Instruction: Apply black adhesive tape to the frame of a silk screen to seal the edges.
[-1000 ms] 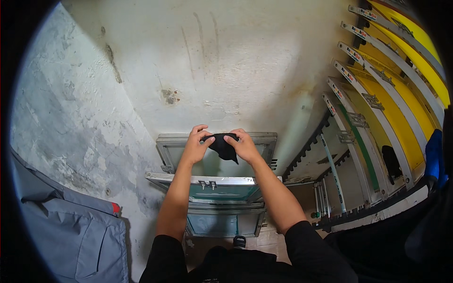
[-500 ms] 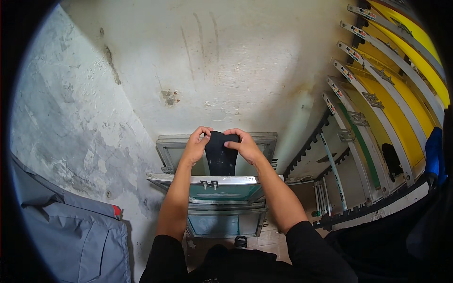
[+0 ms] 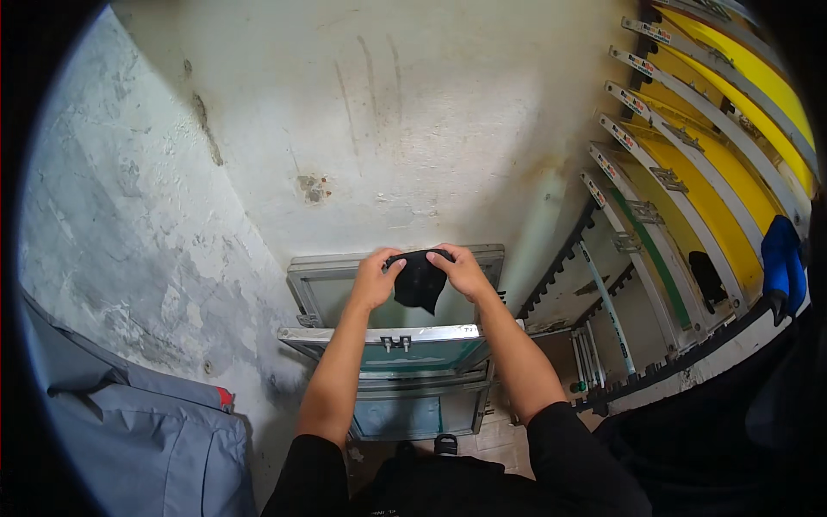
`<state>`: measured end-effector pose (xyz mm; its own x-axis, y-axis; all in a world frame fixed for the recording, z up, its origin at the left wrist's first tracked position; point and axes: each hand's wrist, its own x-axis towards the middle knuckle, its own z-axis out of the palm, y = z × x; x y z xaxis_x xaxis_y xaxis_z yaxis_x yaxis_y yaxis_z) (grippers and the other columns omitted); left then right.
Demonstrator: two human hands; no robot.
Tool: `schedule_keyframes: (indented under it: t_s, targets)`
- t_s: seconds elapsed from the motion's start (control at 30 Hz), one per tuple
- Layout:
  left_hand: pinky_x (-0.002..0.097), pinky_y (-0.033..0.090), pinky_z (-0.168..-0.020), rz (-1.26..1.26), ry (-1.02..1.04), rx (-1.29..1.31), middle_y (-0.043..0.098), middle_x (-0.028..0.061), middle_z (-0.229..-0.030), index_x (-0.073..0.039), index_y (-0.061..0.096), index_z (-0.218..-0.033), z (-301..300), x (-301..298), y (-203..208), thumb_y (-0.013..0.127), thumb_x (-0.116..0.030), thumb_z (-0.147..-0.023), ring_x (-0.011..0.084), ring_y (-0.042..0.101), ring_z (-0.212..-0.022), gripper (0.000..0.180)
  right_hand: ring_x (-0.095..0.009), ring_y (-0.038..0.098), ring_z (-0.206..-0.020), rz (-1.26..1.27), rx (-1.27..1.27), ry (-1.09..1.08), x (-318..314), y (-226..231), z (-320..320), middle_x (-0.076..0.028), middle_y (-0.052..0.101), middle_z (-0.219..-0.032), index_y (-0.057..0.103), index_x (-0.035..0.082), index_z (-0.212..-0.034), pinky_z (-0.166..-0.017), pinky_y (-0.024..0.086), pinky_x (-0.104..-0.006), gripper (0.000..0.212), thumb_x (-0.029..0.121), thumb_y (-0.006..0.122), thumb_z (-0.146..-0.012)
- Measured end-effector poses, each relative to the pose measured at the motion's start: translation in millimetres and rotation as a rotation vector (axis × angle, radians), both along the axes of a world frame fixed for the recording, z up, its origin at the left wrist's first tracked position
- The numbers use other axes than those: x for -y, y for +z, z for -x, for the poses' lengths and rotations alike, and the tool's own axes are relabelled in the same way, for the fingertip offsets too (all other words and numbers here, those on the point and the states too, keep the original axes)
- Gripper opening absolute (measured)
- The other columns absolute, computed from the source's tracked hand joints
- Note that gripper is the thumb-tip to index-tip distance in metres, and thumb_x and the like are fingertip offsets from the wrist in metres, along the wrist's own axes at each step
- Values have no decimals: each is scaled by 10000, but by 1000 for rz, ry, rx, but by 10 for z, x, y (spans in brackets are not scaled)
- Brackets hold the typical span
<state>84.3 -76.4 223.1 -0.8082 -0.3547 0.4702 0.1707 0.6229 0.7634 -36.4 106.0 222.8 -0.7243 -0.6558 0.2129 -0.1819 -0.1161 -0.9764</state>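
Observation:
Between my two hands hangs a piece of black cloth (image 3: pixel 419 284), its lower edge drooping to a point on the right. My left hand (image 3: pixel 378 276) pinches its upper left corner between thumb and fingers. The upper right corner is gripped the same way by my right hand (image 3: pixel 461 271). Behind the cloth, a metal-framed screen (image 3: pixel 308 284) leans against the wall. Below my hands is the silver top bar of another framed screen (image 3: pixel 422 332), which has two small bolts at its middle.
On the right, a rack (image 3: pixel 560 405) holds several metal frames with yellow mesh (image 3: pixel 715 194). Blue cloth (image 3: pixel 780 263) hangs by it. A grey garment (image 3: pixel 164 439) is at lower left, beside a stained, peeling wall (image 3: pixel 129 207). A dark shoe (image 3: pixel 445 444) shows below the frames.
The black cloth hung long and narrow; now it looks shorter and wider. My hands have moved slightly apart and a little down, gripping its upper corners. The view has shifted slightly.

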Motion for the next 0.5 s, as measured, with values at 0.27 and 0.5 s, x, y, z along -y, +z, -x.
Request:
schedule_keyframes:
  t_s: [0.27, 0.5]
  targets:
    - [249, 362, -577, -400, -12, 47, 558, -26, -746, -78, 519, -1083, -48, -77, 8, 550, -38, -1040, 45, 466, -674, 66, -59, 577, -810, 139, 209, 140, -38, -28, 67, 32, 636, -871, 643, 62, -1031, -698, 458, -239, 55, 51, 590, -1024]
    - [214, 402, -646, -445, -89, 98, 584, -21, -863, -98, 590, -1085, 12, 37, -104, 523, -43, -1047, 46, 504, -760, 95, -108, 635, -917, 26, 85, 211, -85, -87, 2, -21, 697, -1042, 668, 51, -1178, -804, 511, -248, 298, 35, 743, -891]
